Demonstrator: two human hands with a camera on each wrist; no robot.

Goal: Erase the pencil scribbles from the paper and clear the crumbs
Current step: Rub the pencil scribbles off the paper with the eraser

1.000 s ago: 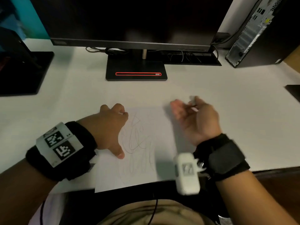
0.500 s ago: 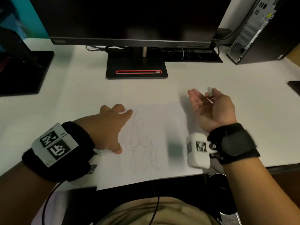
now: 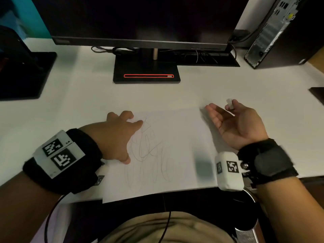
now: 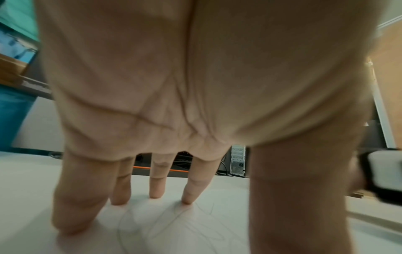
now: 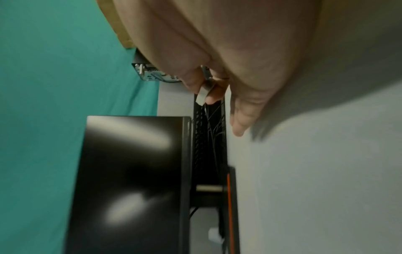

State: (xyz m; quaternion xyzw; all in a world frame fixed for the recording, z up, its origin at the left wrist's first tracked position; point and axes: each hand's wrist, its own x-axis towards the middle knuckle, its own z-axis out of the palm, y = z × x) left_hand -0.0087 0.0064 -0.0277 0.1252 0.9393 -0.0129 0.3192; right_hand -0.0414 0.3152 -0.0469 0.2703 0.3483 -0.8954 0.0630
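A white sheet of paper [image 3: 182, 137] lies at the desk's front edge, its near corner hanging over. Grey pencil scribbles [image 3: 149, 155] cover its left half and show under my fingers [image 4: 174, 221] in the left wrist view. My left hand [image 3: 119, 135] presses flat on the paper's left side, fingers spread and straight. My right hand [image 3: 235, 120] hovers palm-up just off the paper's right edge, pinching a small white eraser [image 3: 229, 104] between thumb and forefinger; the eraser [image 5: 203, 93] also shows in the right wrist view. The other fingers are extended. No crumbs are visible.
A black monitor [image 3: 140, 20] stands on a base [image 3: 147, 74] behind the paper. A computer tower [image 3: 280, 32] is at back right, a dark stand [image 3: 22, 74] at left, and a dark object [image 3: 318, 95] at the right edge. White desk [image 3: 263, 85] surrounds the sheet.
My right hand has moved right and away from over the paper, carrying the eraser, to beyond the paper's right edge. The left hand has stayed pressed on the sheet.
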